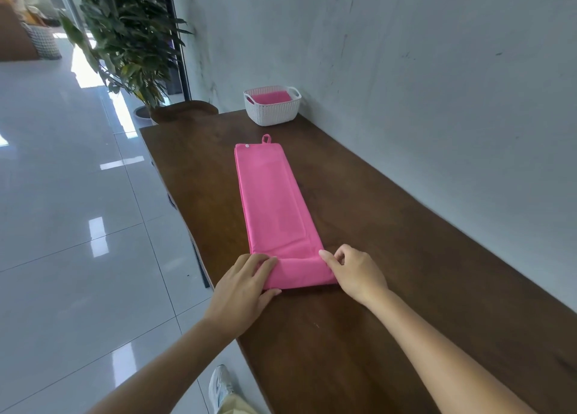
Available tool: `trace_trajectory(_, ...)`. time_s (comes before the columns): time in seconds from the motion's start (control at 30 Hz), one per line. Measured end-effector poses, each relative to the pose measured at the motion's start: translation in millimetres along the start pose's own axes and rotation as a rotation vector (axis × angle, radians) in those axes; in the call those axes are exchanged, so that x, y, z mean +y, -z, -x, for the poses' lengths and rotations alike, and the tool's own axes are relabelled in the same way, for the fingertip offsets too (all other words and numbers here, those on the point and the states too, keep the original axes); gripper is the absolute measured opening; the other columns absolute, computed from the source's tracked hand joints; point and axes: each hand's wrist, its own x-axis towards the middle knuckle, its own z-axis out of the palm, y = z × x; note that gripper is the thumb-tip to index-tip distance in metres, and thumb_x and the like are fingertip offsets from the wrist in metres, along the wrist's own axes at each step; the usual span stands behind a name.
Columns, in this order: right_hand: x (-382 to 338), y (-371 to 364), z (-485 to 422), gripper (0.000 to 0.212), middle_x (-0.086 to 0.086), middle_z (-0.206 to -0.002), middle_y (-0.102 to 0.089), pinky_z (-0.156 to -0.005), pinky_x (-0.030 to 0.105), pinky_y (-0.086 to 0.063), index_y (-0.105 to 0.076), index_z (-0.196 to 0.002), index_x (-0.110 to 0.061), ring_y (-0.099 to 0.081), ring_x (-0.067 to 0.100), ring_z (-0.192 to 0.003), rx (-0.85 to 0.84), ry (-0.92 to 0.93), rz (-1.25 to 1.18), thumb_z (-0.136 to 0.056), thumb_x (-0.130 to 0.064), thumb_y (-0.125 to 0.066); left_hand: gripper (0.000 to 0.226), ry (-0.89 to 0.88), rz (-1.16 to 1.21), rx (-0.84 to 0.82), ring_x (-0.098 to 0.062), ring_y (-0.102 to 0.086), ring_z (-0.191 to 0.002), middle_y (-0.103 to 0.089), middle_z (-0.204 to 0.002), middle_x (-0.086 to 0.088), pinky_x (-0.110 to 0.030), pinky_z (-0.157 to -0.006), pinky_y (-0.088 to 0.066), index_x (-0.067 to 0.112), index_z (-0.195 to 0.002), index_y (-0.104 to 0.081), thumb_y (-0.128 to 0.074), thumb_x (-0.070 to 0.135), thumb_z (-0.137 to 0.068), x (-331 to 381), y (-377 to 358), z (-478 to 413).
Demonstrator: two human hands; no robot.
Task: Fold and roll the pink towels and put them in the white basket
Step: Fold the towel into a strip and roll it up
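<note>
A pink towel [271, 201] lies folded into a long narrow strip on the dark wooden table [390, 257], its hanging loop at the far end. Its near end is turned over into a short roll. My left hand [246, 285] grips the roll's left end, fingers over the top and thumb underneath. My right hand [356, 273] pinches the roll's right end. A white basket [271, 110] stands at the table's far end by the wall, with pink towel [270, 96] inside it.
A grey wall runs along the table's right side. The table's left edge drops to a glossy tiled floor [78, 226]. A potted plant [131, 39] stands beyond the far left corner. My shoe [220, 385] shows near the bottom.
</note>
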Motion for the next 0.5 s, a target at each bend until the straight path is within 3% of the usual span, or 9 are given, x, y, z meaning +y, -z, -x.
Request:
trace_trajectory(0.07,1,-2,4,0.043,-0.011,-0.106,-0.064,-0.055,0.017,-0.038,-0.053,-0.108,-0.029,-0.062,0.006,-0.085,0.052,0.092,-0.03,-0.097,-0.068,-0.038,0.056,-0.004,0.002,-0.031,-0.017,-0.059,-0.112,-0.06,-0.128,0.003,-0.031,-0.086,-0.06,0.02,-0.136,-0.058,-0.04,0.058,-0.1,-2,1,-2)
trace_trajectory(0.17,4,-3,13,0.04,-0.013,-0.12,-0.06,-0.066,0.017,-0.044,-0.05,-0.115,-0.033,-0.06,0.005,-0.096,0.012,0.2,-0.068,-0.097,-0.067,-0.037,0.066,0.041,0.086,-0.136,-0.013,-0.054,-0.115,-0.056,-0.131,0.005,-0.031,-0.097,-0.054,0.023,-0.139,-0.054,-0.025,0.065,-0.099,-7,6,-6)
trace_trajectory(0.3,8,-1,28,0.059,-0.016,-0.143,-0.049,-0.09,0.024,-0.047,-0.043,-0.14,-0.036,-0.055,0.009,-0.122,-0.057,0.261,-0.111,-0.093,-0.072,-0.043,0.061,0.136,0.258,-0.3,-0.007,-0.047,-0.118,-0.052,-0.134,0.012,-0.026,-0.105,-0.043,0.028,-0.141,-0.048,-0.029,0.068,-0.099,-22,19,-9)
trace_trajectory(0.4,7,-3,39,0.064,-0.022,-0.142,-0.045,-0.097,0.024,-0.045,-0.039,-0.146,-0.039,-0.051,0.006,-0.126,-0.059,0.294,-0.161,-0.092,-0.072,-0.047,0.055,0.236,0.408,-0.383,-0.007,-0.05,-0.115,-0.055,-0.128,0.013,-0.028,-0.103,-0.046,0.03,-0.14,-0.05,-0.037,0.063,-0.098,-34,25,-7)
trace_trajectory(0.5,7,-11,43,0.056,-0.023,-0.133,-0.055,-0.093,0.023,-0.051,-0.048,-0.136,-0.042,-0.056,0.002,-0.118,-0.049,0.28,-0.254,-0.09,-0.074,-0.048,0.044,0.33,0.596,-0.379,-0.005,-0.059,-0.106,-0.063,-0.115,0.015,-0.032,-0.096,-0.054,0.035,-0.125,-0.059,-0.042,0.064,-0.097,-37,29,-2)
